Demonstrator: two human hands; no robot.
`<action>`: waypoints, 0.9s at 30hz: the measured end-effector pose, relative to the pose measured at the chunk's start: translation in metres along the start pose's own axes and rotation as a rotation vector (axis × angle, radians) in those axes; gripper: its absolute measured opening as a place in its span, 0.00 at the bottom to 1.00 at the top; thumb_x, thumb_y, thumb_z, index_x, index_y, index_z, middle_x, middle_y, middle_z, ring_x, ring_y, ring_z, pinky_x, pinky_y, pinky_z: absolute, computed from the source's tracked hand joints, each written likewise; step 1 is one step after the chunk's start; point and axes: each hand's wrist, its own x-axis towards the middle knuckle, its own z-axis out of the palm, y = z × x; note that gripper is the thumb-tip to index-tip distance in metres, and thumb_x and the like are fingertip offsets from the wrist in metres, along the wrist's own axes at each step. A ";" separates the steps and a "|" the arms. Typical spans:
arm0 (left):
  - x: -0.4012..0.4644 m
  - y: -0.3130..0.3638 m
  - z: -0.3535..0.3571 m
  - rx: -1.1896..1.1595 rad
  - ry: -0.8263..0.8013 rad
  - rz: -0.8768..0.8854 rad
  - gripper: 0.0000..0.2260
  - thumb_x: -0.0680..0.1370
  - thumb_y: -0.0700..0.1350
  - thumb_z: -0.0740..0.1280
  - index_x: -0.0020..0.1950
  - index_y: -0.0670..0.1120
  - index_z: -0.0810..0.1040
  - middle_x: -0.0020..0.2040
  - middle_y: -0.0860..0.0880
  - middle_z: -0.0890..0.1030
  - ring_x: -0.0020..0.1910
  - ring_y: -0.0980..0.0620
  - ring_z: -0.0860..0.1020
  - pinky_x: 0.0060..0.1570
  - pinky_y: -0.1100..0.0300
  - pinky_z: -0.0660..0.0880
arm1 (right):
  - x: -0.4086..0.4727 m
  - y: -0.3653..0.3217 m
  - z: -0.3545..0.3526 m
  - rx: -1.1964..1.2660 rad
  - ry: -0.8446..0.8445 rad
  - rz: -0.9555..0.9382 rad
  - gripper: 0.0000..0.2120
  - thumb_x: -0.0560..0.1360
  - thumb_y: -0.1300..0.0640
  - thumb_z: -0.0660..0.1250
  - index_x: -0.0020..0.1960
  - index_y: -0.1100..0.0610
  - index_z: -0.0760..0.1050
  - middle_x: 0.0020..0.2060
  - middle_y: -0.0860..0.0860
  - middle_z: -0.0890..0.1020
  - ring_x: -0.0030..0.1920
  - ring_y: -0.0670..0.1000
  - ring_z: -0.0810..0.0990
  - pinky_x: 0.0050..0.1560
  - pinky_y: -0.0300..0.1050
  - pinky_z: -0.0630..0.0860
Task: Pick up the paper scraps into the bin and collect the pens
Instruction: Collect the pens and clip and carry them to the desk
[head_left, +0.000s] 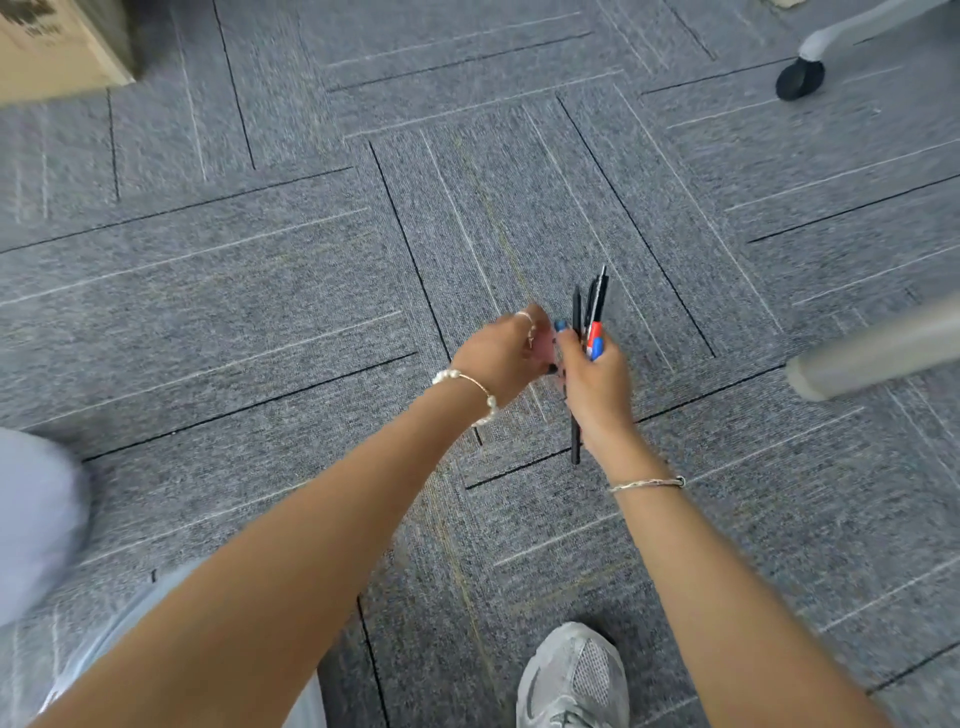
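Observation:
My right hand (597, 387) is closed around a bunch of pens (592, 312), several black ones and one with a red and blue barrel; their tips stick up past my fingers and one black end pokes out below my palm. My left hand (501, 356) presses against the right hand, its fingertips curled at the bunch beside a small blue cap (560, 326). Whether the left fingers grip a pen is hidden. Both hands hover over the grey carpet (311, 291). No paper scraps or bin appear in the head view.
A cardboard box (57, 47) stands at the top left. A chair caster (800, 78) sits at the top right and a grey chair leg (872, 353) reaches in from the right. My grey sneaker (571, 680) is at the bottom, and my pale trouser leg (36, 519) at the left.

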 end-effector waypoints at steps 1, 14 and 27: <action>-0.004 -0.001 -0.003 -0.028 0.042 0.001 0.11 0.75 0.42 0.65 0.57 0.47 0.70 0.46 0.50 0.77 0.43 0.54 0.78 0.41 0.67 0.75 | 0.000 -0.005 0.002 0.014 0.003 -0.001 0.10 0.75 0.50 0.63 0.37 0.52 0.69 0.28 0.47 0.71 0.27 0.47 0.68 0.28 0.42 0.67; -0.025 -0.020 -0.028 -0.142 0.311 -0.076 0.13 0.71 0.45 0.71 0.53 0.50 0.71 0.40 0.53 0.77 0.39 0.58 0.77 0.38 0.67 0.74 | -0.009 -0.035 0.012 0.045 -0.004 0.060 0.13 0.74 0.52 0.65 0.34 0.54 0.66 0.24 0.47 0.67 0.23 0.46 0.62 0.23 0.40 0.61; -0.073 0.055 -0.130 -0.221 0.316 -0.084 0.18 0.71 0.56 0.67 0.54 0.47 0.70 0.35 0.57 0.75 0.30 0.64 0.72 0.31 0.69 0.70 | -0.042 -0.168 -0.044 -0.080 -0.033 -0.085 0.17 0.74 0.53 0.64 0.31 0.52 0.61 0.23 0.47 0.64 0.22 0.46 0.61 0.21 0.36 0.59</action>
